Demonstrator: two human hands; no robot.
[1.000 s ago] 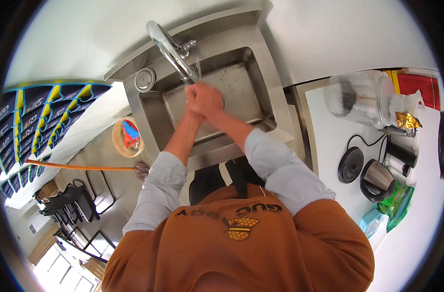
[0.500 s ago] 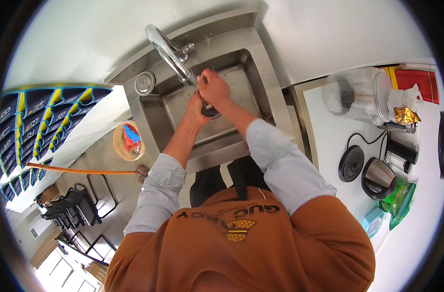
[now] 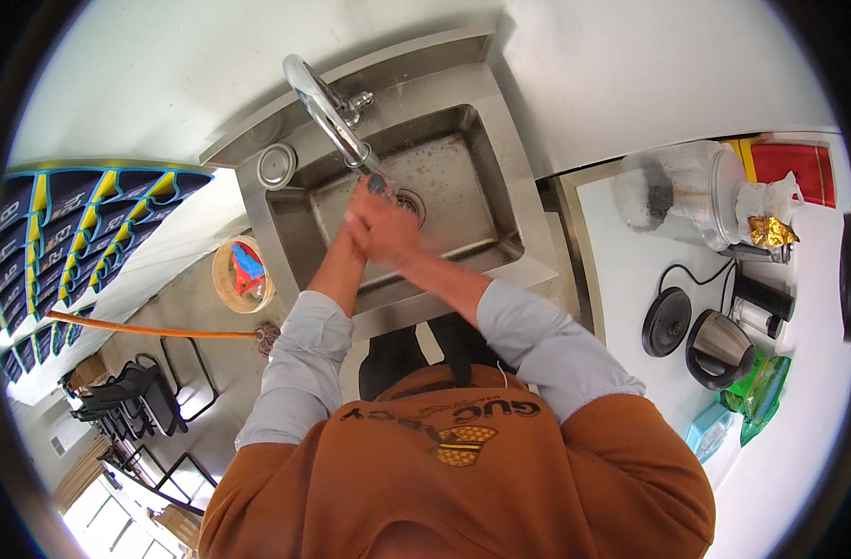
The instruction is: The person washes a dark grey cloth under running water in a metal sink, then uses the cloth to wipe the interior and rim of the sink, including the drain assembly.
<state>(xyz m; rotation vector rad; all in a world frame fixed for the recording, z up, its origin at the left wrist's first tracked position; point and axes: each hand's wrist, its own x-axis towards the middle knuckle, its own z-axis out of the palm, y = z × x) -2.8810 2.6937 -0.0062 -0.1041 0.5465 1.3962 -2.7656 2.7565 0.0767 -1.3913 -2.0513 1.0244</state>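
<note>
The two hands are together over the left part of the sink, just below the spout of the tap. The right hand lies across the left hand, its fingers bent and blurred. A small dark thing shows at the top of the hands, right under the spout; most of it is hidden, so I cannot tell what it is, nor whether either hand is closed on it.

Half a second ago the right hand was higher, beside the spout, and something dark showed below it, between the two hands. Now the right hand has dropped down and to the left, and the dark patch shows above the fingers instead. The drain has come into sight just right of the hands.

The rest is as it was: the round tin on the sink's left rim, the bucket and mop on the floor at left, and the kettle and jar on the tabletop at right.
</note>
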